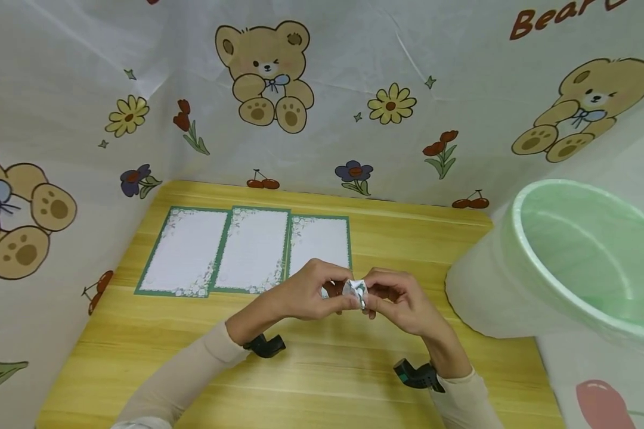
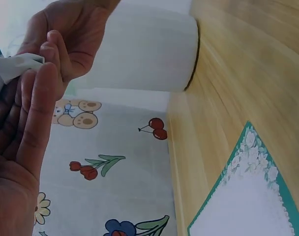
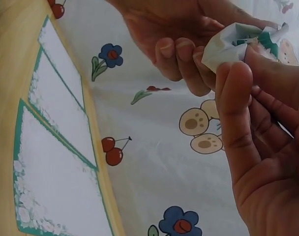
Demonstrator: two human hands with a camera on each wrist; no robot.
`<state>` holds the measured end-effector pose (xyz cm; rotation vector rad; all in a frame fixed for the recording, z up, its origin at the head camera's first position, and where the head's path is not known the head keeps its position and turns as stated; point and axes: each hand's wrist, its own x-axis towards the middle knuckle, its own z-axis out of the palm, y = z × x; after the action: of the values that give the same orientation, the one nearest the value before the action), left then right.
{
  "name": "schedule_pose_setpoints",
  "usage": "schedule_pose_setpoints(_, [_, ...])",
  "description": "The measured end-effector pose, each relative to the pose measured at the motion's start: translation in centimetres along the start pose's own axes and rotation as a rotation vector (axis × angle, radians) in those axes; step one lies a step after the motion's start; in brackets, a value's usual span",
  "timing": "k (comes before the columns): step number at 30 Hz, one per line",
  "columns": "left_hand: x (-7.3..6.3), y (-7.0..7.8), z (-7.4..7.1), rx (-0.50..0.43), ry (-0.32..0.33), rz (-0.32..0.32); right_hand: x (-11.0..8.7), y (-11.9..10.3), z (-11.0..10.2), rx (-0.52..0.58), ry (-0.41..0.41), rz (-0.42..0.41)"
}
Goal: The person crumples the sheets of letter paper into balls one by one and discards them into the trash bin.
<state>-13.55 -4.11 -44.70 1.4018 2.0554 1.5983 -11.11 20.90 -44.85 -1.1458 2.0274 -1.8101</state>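
Between the two hands is a crumpled piece of white and green paper (image 1: 356,290), held above the table. My left hand (image 1: 313,292) pinches its left side with thumb and fingers. On the other side, my right hand (image 1: 399,299) pinches it between thumb and curled fingers. Up close in the right wrist view, the paper (image 3: 228,46) looks folded and scrunched, with green edging showing in its creases. In the left wrist view only part of the paper (image 2: 16,66) shows, at the left edge. The fingers hide much of it.
Three flat white sheets with green floral borders, left (image 1: 182,250), middle (image 1: 253,247) and right (image 1: 320,244), lie side by side on the wooden table (image 1: 311,381). A pale green bin (image 1: 488,286) stands at the right. A bear-patterned cloth (image 1: 333,77) hangs behind.
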Motion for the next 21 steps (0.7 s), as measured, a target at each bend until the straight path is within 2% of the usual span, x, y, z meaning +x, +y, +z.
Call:
schedule_pose_setpoints(7, [-0.2, -0.3, 0.0, -0.089, -0.016, -0.065, 0.2, -0.4, 0.4, -0.037, -0.003, 0.075])
schedule_pose_setpoints(10, [-0.1, -0.3, 0.2, -0.075, -0.016, -0.078, 0.1, -0.7, 0.4, -0.072, 0.004, 0.116])
schedule_pose_setpoints(17, [0.0, -0.7, 0.9, 0.062, 0.049, 0.004, -0.2, -1.1, 0.4, -0.148, 0.044, 0.161])
schedule_pose_setpoints(21, [-0.1, -1.2, 1.2, 0.170, 0.080, 0.047, -0.1, -1.0, 0.5, -0.174, 0.047, 0.176])
